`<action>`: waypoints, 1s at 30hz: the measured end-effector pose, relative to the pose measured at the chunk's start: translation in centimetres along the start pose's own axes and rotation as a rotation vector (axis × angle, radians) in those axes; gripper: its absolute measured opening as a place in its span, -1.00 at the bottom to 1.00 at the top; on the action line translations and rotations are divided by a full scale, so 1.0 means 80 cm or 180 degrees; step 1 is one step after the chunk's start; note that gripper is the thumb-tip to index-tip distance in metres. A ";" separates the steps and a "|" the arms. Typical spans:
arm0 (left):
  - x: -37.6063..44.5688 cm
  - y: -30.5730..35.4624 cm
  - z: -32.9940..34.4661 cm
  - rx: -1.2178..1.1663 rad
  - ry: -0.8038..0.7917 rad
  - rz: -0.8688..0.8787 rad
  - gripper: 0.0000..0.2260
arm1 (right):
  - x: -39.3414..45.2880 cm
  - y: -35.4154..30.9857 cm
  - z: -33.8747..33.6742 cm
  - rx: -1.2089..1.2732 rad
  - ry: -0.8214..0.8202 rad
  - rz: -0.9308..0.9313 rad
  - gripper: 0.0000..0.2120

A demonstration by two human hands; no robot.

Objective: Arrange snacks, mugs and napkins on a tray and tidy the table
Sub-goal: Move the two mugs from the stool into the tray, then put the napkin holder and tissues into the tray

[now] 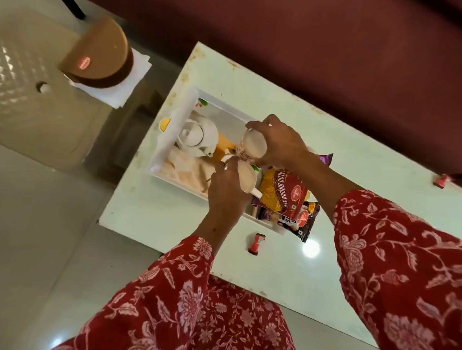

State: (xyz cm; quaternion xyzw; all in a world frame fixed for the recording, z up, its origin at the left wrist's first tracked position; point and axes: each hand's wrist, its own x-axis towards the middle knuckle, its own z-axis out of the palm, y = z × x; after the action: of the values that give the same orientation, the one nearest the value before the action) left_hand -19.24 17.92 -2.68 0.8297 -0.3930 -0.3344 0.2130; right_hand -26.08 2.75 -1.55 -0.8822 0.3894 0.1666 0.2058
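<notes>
Glossy white ceramic on the teapot and both mugs. Shiny foil-like plastic on the snack packets. Smooth white tray, plastic by the look. Table glossy, reflecting a light. Printed cloth sleeves. Soft napkins, matt.

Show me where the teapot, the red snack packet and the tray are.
teapot (197, 135): head view, on its white lid and body.
red snack packet (284, 193): head view, on the printed front.
tray (174, 111): head view, on its white far-left rim.

A pale glossy table is set on a light tiled floor, beside a maroon sofa.
</notes>
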 end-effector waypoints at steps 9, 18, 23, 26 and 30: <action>0.003 0.005 0.003 0.0092 -0.0021 -0.0161 -0.21 | 0.002 -0.005 -0.001 0.0041 -0.0043 0.0060 -0.09; 0.010 -0.023 -0.090 -0.0264 0.0156 -0.0382 -0.15 | 0.006 -0.053 -0.036 0.0045 -0.0290 0.0547 -0.14; 0.048 -0.073 -0.203 -0.0664 0.0869 -0.0515 -0.58 | 0.044 -0.132 -0.064 0.1384 0.0134 0.0689 -0.52; 0.085 -0.102 -0.264 -0.0580 0.1206 -0.0462 -0.66 | 0.085 -0.195 -0.072 0.2579 0.0382 0.0968 -0.73; 0.138 -0.132 -0.318 -0.0450 0.1289 -0.0396 -0.68 | 0.147 -0.272 -0.060 0.3944 0.0119 0.1519 -0.74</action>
State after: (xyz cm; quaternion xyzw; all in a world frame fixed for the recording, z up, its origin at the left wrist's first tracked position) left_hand 9.67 17.80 3.96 0.8855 -0.2659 -0.2002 0.3242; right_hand -1.42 6.44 2.31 -0.4930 0.6014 -0.0625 0.6256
